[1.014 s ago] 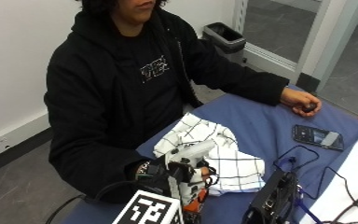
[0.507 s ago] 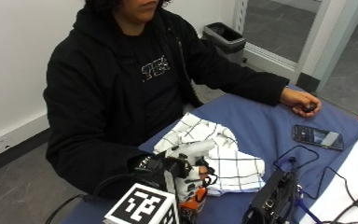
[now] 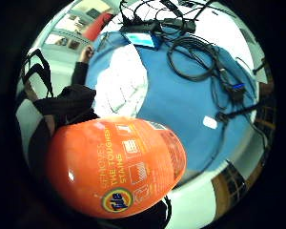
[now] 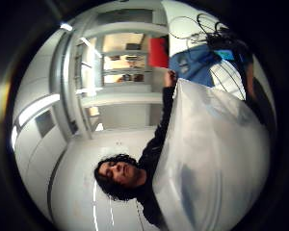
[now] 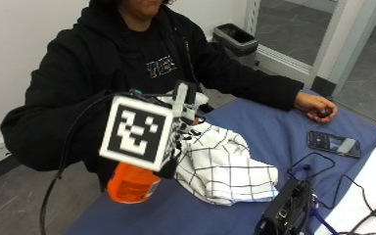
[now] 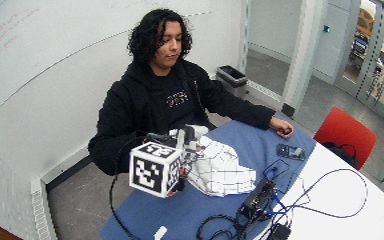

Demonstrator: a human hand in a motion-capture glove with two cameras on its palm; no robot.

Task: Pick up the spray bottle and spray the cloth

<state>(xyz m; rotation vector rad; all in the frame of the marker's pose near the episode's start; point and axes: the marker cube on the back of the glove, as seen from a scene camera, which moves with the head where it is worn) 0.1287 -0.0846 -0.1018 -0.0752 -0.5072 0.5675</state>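
White wall [image 6: 59, 65], grey floor [image 6: 79, 195] — black waste bin [image 6: 232, 76], red chair [image 6: 344, 134], glazed doors [image 6: 378, 60], blue counter [image 6: 172, 210].

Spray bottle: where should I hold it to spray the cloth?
By the narrow neck under the white trigger head, where the hand seems to grip it, coming from the person's side. The bottle is upright, its orange body is wide, and the cloth lies just beyond it.
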